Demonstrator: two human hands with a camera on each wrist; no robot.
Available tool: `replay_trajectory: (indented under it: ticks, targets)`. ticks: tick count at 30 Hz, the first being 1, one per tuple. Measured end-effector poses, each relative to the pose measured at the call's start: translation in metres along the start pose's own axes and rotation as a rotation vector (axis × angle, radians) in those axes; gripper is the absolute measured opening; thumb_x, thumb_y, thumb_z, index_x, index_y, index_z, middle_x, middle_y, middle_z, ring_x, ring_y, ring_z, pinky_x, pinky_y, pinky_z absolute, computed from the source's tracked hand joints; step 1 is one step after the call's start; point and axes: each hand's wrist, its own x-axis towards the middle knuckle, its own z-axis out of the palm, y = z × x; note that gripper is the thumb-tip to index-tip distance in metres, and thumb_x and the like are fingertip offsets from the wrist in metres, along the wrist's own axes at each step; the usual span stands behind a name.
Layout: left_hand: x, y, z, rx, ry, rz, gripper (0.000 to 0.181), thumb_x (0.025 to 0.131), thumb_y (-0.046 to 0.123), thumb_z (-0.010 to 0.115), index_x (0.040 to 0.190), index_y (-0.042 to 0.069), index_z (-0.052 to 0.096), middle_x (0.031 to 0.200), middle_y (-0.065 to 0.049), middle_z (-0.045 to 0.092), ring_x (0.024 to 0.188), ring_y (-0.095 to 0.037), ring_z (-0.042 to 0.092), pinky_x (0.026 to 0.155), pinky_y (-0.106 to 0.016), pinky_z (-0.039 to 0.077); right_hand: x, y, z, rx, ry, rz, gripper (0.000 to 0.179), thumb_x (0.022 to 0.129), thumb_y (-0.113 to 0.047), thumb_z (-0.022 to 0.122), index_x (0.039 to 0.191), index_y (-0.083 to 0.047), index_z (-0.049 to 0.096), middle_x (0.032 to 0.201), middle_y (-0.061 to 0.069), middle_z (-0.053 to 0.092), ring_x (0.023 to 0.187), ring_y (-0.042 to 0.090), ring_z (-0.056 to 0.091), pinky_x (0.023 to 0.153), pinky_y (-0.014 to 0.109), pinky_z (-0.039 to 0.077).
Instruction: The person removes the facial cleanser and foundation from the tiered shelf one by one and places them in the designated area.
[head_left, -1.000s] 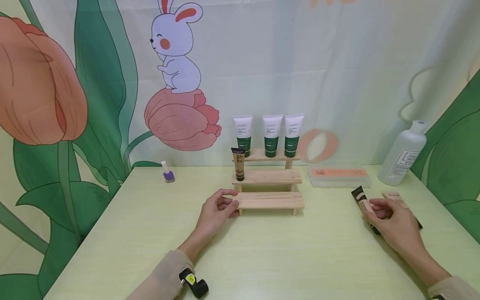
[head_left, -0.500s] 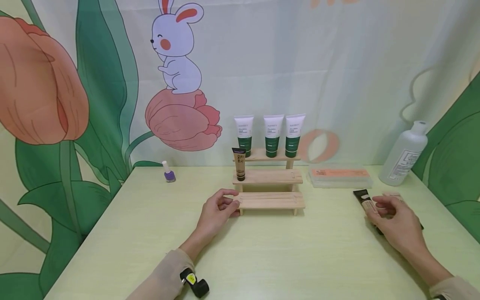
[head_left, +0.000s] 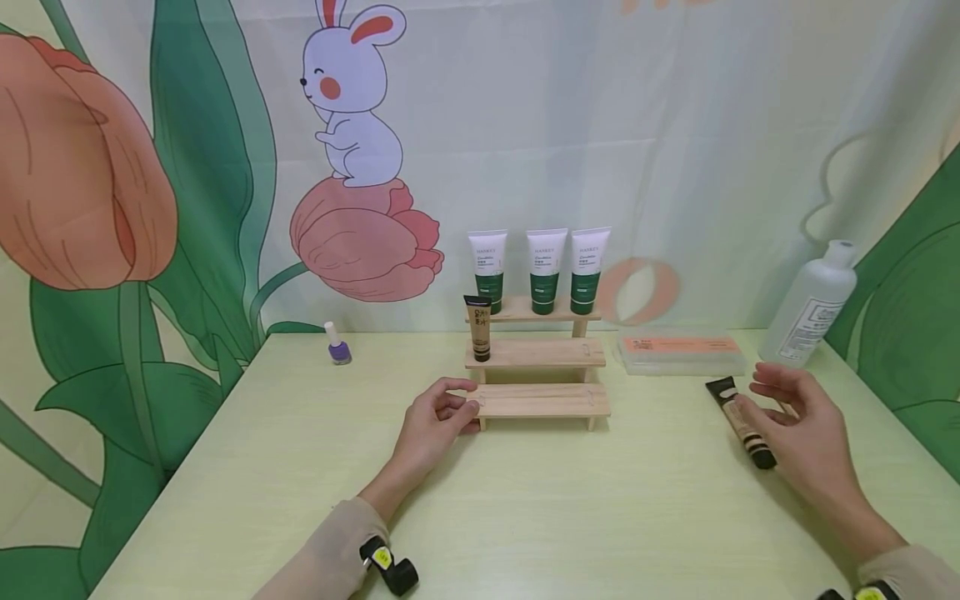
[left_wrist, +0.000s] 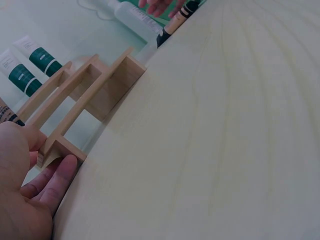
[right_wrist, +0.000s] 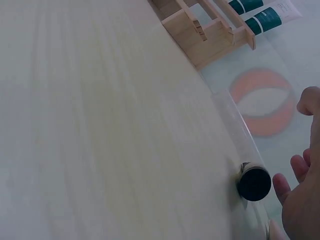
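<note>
One black-ended tube [head_left: 746, 427] is seen lying right of wooden shelf [head_left: 538, 401]; other tube now hidden, maybe picked up. Shelf's left end gripped by left hand [head_left: 432, 423]. Right hand [head_left: 812, 432] has been moved, fingers bent; hold cannot be told.

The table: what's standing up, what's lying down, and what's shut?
White-and-green tubes: all three upright
Gold tube: upright, cap downward
Purple nail polish: upright, capped
Clear box: flat, looks shut
White bottle: standing, cap unclear
Tan tube: lying down, black cap on
Wooden stand: upright, held by left fingers
</note>
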Motion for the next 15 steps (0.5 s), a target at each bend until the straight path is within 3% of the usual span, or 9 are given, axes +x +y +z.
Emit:
replay_trajectory:
  ticks: [5, 11, 15]
  targets:
    - [0.001, -0.001, 0.0, 0.002, 0.0, -0.013, 0.026, 0.109, 0.012, 0.075, 0.135, 0.013, 0.073, 0.107, -0.014, 0.075, 0.095, -0.024, 0.08, 0.087, -0.034, 0.071, 0.003, -0.01, 0.004, 0.122, 0.013, -0.055, 0.056, 0.101, 0.0, 0.081, 0.152, -0.008, 0.059, 0.135, -0.018, 0.066, 0.119, -0.003, 0.068, 0.094, 0.004, 0.056]
    - [0.001, 0.0, 0.0, -0.001, -0.003, -0.014, 0.026, 0.109, 0.012, 0.074, 0.135, 0.013, 0.073, 0.108, -0.014, 0.075, 0.096, -0.025, 0.08, 0.088, -0.035, 0.071, 0.008, -0.028, 0.012, 0.387, 0.006, -0.142, 0.059, 0.097, 0.015, 0.076, 0.152, 0.003, 0.058, 0.139, -0.001, 0.071, 0.122, 0.01, 0.071, 0.096, 0.011, 0.06]
    - [0.0, 0.0, 0.001, 0.001, -0.003, -0.019, 0.026, 0.109, 0.012, 0.074, 0.135, 0.014, 0.073, 0.109, -0.015, 0.075, 0.097, -0.025, 0.08, 0.089, -0.036, 0.071, 0.012, -0.039, 0.02, 0.426, -0.037, -0.202, 0.059, 0.098, 0.017, 0.073, 0.154, 0.005, 0.055, 0.142, 0.004, 0.068, 0.124, 0.013, 0.071, 0.097, 0.012, 0.06]
